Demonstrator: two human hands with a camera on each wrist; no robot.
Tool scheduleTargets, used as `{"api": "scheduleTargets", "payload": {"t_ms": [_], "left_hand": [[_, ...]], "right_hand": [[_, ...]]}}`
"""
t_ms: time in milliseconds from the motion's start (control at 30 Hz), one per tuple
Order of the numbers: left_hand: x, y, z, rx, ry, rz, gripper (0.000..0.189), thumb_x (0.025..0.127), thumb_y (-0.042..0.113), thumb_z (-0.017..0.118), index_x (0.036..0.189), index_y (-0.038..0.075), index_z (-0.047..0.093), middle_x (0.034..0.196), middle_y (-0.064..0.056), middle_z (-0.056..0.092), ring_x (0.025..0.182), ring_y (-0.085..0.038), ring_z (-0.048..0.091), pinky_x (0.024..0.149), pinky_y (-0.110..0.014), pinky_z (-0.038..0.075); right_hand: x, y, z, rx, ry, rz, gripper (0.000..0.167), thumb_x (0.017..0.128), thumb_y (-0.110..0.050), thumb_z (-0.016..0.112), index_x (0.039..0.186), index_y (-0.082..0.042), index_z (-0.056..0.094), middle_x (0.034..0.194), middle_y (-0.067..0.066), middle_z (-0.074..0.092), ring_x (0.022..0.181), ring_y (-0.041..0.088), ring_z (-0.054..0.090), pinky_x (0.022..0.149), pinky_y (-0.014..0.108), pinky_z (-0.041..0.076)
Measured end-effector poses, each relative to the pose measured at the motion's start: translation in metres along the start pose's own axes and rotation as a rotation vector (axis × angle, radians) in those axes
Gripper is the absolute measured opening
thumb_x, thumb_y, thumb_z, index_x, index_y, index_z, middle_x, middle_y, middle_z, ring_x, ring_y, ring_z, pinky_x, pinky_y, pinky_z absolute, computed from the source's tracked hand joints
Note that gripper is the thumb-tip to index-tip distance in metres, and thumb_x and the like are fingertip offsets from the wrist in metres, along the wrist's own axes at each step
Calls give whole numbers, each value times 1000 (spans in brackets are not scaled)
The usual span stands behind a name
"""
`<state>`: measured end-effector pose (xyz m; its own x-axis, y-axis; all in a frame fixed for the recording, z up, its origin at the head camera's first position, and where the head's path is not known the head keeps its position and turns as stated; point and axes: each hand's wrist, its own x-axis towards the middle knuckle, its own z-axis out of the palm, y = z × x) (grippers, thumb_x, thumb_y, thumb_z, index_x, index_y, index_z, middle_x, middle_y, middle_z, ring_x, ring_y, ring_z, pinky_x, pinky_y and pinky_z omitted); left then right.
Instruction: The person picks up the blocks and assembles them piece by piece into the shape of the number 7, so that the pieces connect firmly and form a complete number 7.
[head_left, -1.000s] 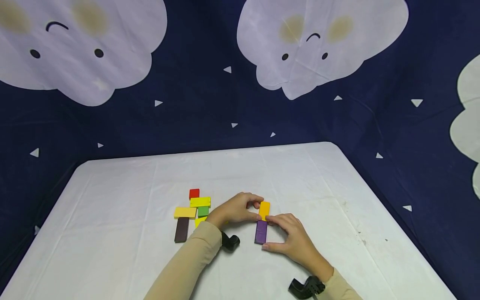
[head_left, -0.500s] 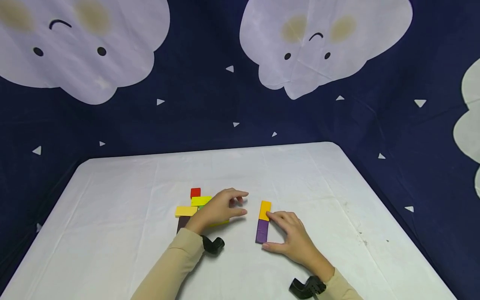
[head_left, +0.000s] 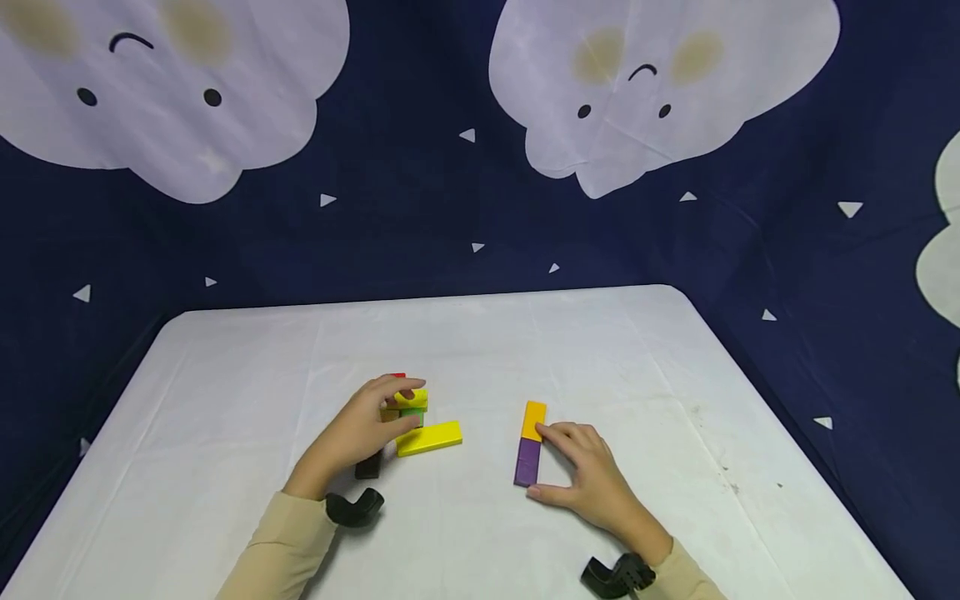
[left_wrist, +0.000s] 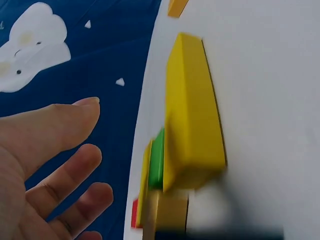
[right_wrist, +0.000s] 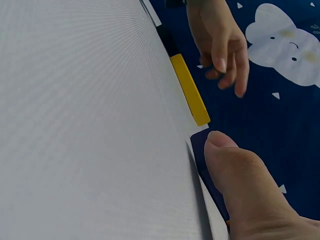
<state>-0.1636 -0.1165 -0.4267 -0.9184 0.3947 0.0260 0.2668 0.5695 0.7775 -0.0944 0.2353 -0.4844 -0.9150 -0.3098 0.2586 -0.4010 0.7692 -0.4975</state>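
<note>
My left hand [head_left: 363,433] hovers over a group of coloured blocks, fingers apart and nothing between them. Beneath and beside it lie a long yellow block [head_left: 431,438], a second yellow block [head_left: 416,400], a green block [head_left: 415,413] and a dark brown block [head_left: 368,467]. A red block [left_wrist: 134,214] shows at the group's far end in the left wrist view; the hand partly hides a tan block [left_wrist: 171,212]. To the right, an orange block [head_left: 534,418] and a purple block [head_left: 527,462] lie end to end. My right hand [head_left: 588,475] rests beside them, index fingertip at the orange one, thumb at the purple one's near end.
A white-covered table [head_left: 660,358] with rounded far corners bears the blocks. Behind it hangs a dark blue cloth [head_left: 420,217] printed with white clouds and small triangles. A black wrist mount [head_left: 356,508] sits on the left wrist, another mount [head_left: 618,575] on the right.
My left hand has let go of the orange block and moved left to the block group, uncovering the long yellow block. The right hand has stayed by the orange and purple blocks.
</note>
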Motion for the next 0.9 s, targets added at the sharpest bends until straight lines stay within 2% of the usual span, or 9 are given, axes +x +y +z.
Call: {"api": "scheduleTargets", "payload": {"t_ms": [233,500,900], "left_hand": [[-23,-14,-15,65,41,-54,50,88,21,76,135,15,60,117,-2,63,105,-22,55,90,-42,48],[-39,-23,-18,148,26,-114,52,83,28,81,130,18,62,120,3,62,101,-18,51,87,-39,46],[-53,-35,-13,244,53,-65,55,74,36,87,121,16,66,114,3,62,97,-15,51,87,-40,46]], "right_hand": [[0,0,0,0,-1,8,86,69,-60,83,141,-22,55,131,-5,57,122,17,47,100,50,35],[0,0,0,2,8,-4,86,69,-59,83,141,-21,56,130,-6,57,120,16,47,99,49,36],[0,0,0,1,7,-5,86,69,-58,83,141,-21,56,130,-6,57,121,16,46,99,50,36]]}}
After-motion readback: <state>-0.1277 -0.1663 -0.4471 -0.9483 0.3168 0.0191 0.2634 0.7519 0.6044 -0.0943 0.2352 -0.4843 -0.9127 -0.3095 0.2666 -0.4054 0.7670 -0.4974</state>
